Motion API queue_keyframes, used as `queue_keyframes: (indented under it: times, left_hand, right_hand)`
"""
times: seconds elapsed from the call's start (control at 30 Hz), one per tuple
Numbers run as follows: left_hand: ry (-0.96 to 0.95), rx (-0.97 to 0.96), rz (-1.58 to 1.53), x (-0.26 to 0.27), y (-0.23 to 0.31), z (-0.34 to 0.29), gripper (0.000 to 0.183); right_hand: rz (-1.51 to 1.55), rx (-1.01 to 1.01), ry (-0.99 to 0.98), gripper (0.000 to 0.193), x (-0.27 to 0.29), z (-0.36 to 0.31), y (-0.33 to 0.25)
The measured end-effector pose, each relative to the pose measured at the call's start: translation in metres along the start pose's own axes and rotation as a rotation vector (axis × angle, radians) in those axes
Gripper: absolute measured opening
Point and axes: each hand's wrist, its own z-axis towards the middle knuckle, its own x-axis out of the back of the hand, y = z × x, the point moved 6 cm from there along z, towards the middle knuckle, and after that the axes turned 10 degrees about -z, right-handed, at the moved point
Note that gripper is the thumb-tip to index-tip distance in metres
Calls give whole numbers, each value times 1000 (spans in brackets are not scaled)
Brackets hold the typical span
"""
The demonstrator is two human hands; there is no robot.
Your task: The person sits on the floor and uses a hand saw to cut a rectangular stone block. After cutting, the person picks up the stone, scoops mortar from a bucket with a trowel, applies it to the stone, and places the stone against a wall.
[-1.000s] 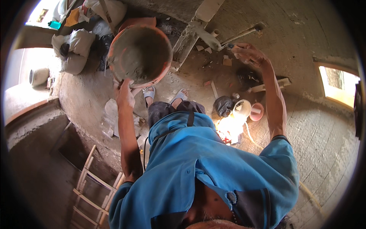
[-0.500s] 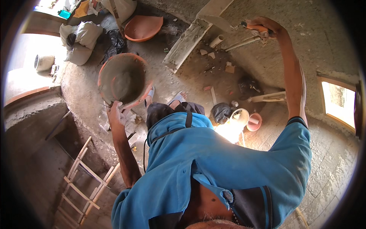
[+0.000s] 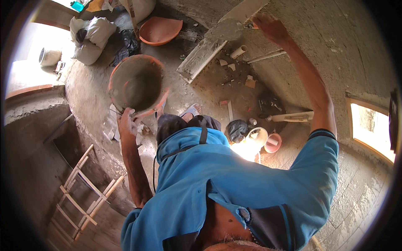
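Note:
My left hand [image 3: 126,122] grips the near rim of an orange basin [image 3: 164,95], whose inside is coated grey with some wet mortar at the bottom. Up at the right, my right hand [image 3: 271,30] is closed round the orange handle of a trowel [image 3: 228,30]; fingers hide most of that handle. The trowel's grey blade lies over a mortar-smeared ledge [image 3: 202,58] running along the rough wall. Whether the blade touches the ledge I cannot tell.
A broken orange bowl [image 3: 161,31] and white sacks [image 3: 93,37] stand at the far left. Rubble litters the floor. A bright lamp [image 3: 247,150], a pink bucket [image 3: 273,143] and a black bag [image 3: 238,130] are near my right side. A wooden ladder [image 3: 86,196] leans lower left.
My right hand has moved left and slightly up with the trowel, turning so its back shows and the blade covers the ledge. My left hand still holds the basin.

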Motion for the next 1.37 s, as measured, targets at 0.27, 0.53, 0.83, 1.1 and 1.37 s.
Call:
queue_keyframes:
  times: [0.27,0.53,0.83,1.1,1.37]
  left_hand:
    - [28,23,66,-8,4,-23,40]
    - [7,26,69,-4,1,-10,37]
    - [73,230,35,46,-97,132,21]
    - [231,391,135,142,-275,281,49]
    - [182,266,299,243,-364,414,59]
  right_hand:
    - [255,-229,-41,43,-95,5,66]
    - [139,-508,100,40,-107,-108,151]
    - [1272,-409,-269,25,18,-244,-281]
    - [1949,-665,-874,45,9,-83,-586]
    - [1984,-746,-1025,41,-170,43,-811]
